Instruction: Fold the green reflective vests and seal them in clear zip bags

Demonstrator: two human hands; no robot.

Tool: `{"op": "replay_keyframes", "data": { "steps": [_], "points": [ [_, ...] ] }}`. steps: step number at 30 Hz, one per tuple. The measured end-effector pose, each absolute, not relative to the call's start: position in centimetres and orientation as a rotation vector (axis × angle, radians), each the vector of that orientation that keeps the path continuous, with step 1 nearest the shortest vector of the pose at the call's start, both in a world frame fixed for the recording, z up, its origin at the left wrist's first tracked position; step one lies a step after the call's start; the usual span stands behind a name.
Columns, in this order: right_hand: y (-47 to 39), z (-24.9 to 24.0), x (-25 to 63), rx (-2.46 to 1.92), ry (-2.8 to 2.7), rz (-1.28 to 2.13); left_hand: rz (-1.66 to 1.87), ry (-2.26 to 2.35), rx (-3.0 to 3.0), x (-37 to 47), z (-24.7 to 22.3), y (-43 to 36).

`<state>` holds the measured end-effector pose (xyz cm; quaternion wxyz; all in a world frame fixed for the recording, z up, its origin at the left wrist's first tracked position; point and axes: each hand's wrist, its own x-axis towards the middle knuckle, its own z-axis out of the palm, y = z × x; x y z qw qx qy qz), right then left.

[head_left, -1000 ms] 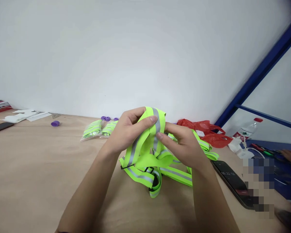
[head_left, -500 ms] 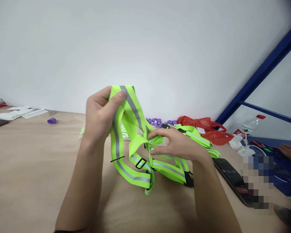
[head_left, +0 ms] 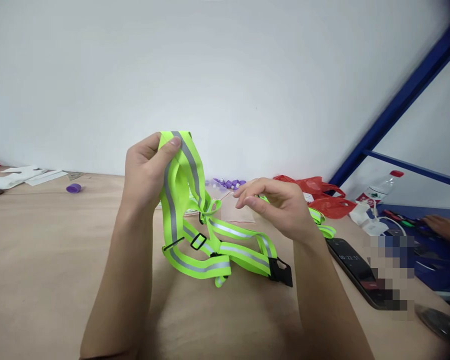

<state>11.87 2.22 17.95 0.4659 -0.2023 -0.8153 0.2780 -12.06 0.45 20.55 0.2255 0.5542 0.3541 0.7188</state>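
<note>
A neon yellow-green reflective vest harness of elastic straps with grey stripes hangs from my left hand, its thumb pressing the folded top of a strap against the fingers. Lower straps droop toward the table, with a black slide buckle on one and a black clip buckle at the right end. My right hand is raised right of the straps, apart from them, fingers loosely bent with a gap to the thumb and nothing seen between them. It partly covers another reflective harness behind it.
Purple caps and a clear plastic bag lie behind the harness. To the right are red plastic bags, a bottle, a phone and another person's hand. White papers and a purple roll sit left.
My right hand has left the straps and risen slightly. The harness, still in my left hand, appears a little further left, and its clip buckle end is now uncovered.
</note>
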Motion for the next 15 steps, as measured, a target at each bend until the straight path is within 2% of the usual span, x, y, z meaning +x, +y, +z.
{"op": "replay_keyframes", "data": {
  "steps": [5, 15],
  "points": [
    [2.4, 17.1, 10.6, -0.607, -2.22, 0.592, 1.773, 0.896, 1.599, -11.0, 20.9, -0.5],
    [2.5, 15.4, 7.9, -0.813, -2.625, 0.307, 1.841, 0.76, 1.55, -10.0, 21.3, -1.5]
  ]
}}
